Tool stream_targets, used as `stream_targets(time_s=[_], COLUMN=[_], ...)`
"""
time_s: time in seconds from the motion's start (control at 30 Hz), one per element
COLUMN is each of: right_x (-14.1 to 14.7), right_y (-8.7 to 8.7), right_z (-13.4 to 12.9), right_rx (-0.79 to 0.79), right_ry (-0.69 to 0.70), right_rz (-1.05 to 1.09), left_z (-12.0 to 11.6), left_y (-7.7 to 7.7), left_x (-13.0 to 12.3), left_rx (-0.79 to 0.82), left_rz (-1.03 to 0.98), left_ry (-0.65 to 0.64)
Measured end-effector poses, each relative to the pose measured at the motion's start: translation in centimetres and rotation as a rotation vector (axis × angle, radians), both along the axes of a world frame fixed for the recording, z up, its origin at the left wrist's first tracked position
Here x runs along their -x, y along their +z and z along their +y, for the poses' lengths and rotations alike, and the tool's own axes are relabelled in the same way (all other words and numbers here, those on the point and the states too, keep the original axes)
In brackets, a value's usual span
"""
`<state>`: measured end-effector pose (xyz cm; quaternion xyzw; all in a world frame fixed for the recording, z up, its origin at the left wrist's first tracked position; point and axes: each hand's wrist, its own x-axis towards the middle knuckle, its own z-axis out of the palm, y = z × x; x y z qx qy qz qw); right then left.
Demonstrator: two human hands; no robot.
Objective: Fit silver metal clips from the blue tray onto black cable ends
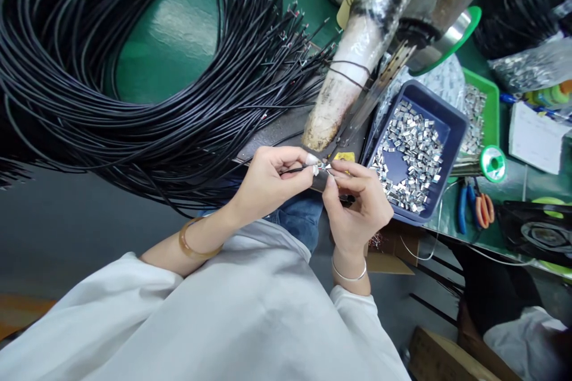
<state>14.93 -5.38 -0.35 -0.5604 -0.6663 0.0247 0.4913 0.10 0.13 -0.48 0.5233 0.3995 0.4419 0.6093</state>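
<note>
My left hand (279, 178) pinches the end of a black cable and a small silvery metal connector (318, 168) between thumb and forefinger. Close on its right, fingertips almost touching, my right hand (357, 196) is closed on the thin wires (329, 166) at the connector. Both hands are at the table's front edge, just below the tip of a whitish plastic-wrapped tube (333, 95). A large bundle of black cables (179, 113) with stripped ends curves across the left. Right of my right hand sits a blue tray (454, 131) of small metal connectors (411, 149).
A green tray (491, 95) of metal parts stands behind the blue one. Farther right are a solder spool (493, 164), blue-handled pliers (462, 208), orange-handled pliers (484, 210), a white notepad (536, 137) and a black fan (540, 232). Another person's sleeve (522, 339) shows at bottom right.
</note>
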Motion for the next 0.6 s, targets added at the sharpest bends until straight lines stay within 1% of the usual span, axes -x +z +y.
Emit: stream_targets(time_s=[0.13, 0.23, 0.33, 0.43, 0.53, 0.6], right_x=[-0.07, -0.05, 0.01, 0.01, -0.13, -0.2], right_y=[0.19, 0.28, 0.18, -0.06, -0.31, -0.39], right_z=[0.05, 0.09, 0.05, -0.14, -0.46, -0.7], right_rx=[-0.012, -0.013, 0.005, 0.034, 0.014, -0.002], right_ry=[-0.002, -0.012, -0.016, -0.013, -0.02, -0.017], right_rz=[-0.019, -0.031, -0.034, 0.04, 0.148, 0.144], left_z=[-0.11, -0.18, -0.2, -0.18, -0.23, -0.32], left_y=[0.02, 0.05, 0.12, 0.25, 0.42, 0.52], left_x=[0.02, 0.09, 0.14, 0.16, 0.18, 0.18], left_rx=[-0.02, -0.013, 0.005, 0.033, 0.055, 0.069], left_rz=[0.023, 0.04, 0.034, -0.012, -0.056, -0.062], left_ry=[-0.002, 0.005, -0.015, -0.068, -0.117, -0.128])
